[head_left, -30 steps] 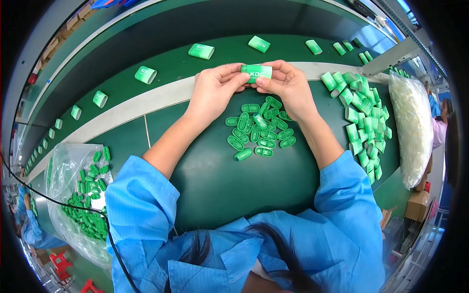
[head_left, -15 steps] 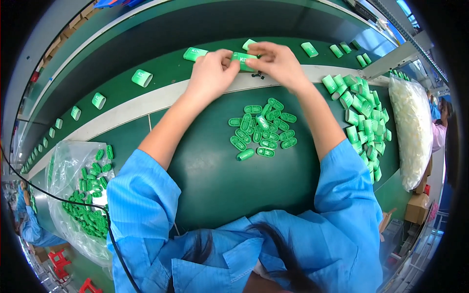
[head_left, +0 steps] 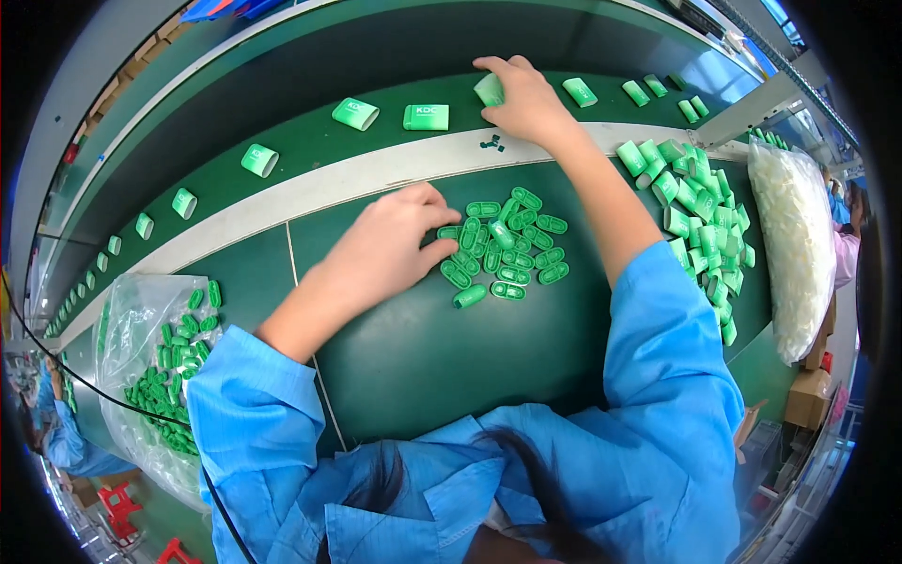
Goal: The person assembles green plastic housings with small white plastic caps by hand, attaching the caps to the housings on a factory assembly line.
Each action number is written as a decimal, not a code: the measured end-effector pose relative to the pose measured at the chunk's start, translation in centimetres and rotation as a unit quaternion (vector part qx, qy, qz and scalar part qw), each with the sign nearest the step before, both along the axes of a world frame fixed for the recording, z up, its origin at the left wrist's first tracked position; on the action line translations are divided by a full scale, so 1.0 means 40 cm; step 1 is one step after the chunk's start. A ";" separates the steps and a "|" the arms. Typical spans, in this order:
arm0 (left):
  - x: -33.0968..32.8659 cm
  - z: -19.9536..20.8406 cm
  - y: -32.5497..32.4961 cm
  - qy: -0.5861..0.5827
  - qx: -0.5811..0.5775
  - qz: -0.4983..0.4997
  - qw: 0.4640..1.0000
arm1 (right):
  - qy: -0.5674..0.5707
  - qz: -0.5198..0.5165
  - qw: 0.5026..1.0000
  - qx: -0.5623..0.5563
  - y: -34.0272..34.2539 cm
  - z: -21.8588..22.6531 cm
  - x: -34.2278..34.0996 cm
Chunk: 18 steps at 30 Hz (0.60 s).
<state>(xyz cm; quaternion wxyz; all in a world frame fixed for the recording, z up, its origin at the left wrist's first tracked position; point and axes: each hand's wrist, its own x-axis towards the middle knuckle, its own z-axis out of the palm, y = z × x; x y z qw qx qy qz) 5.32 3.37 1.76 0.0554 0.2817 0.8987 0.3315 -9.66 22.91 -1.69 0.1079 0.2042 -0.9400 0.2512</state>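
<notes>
My left hand (head_left: 385, 237) is over the green work surface, at the left side of a pile of oval green end caps (head_left: 515, 242). Its thumb and fingers are apart, the fingertips reaching the leftmost cap. Farther up, my right hand (head_left: 528, 101) has its fingers around a light-green hollow plastic shell (head_left: 489, 90) on the conveyor belt. Just left of it on the belt, a green shell (head_left: 426, 117) with white lettering lies flat. Another shell (head_left: 356, 114), tilted, is beside that one. Small dark bits (head_left: 491, 143) rest on the pale rail below the right hand.
More shells line the belt (head_left: 310, 141) on both sides. A heap of green shells (head_left: 705, 226) is at the right, beside a bag of whitish pieces (head_left: 794, 254). At the left lies an open clear bag (head_left: 117, 376) of green caps. A black cable (head_left: 103, 376) crosses there.
My left hand has let go of the lettered shell, now on the belt, and come down to the caps. My right hand has moved up to another shell. Shells on the belt have shifted left.
</notes>
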 end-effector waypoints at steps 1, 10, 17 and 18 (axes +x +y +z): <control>0.003 -0.019 0.007 0.074 0.016 -0.003 0.997 | -0.009 0.005 1.000 -0.003 0.005 0.017 0.017; -0.145 -0.070 0.075 -0.090 0.143 0.140 0.976 | -0.333 0.042 0.845 -0.415 0.071 0.033 0.122; -0.167 -0.082 0.085 -0.244 0.425 0.164 0.856 | -0.372 0.075 0.790 -0.482 0.063 -0.003 0.164; -0.165 -0.082 0.083 -0.243 0.426 0.165 0.856 | -0.372 0.074 0.787 -0.487 0.054 -0.004 0.166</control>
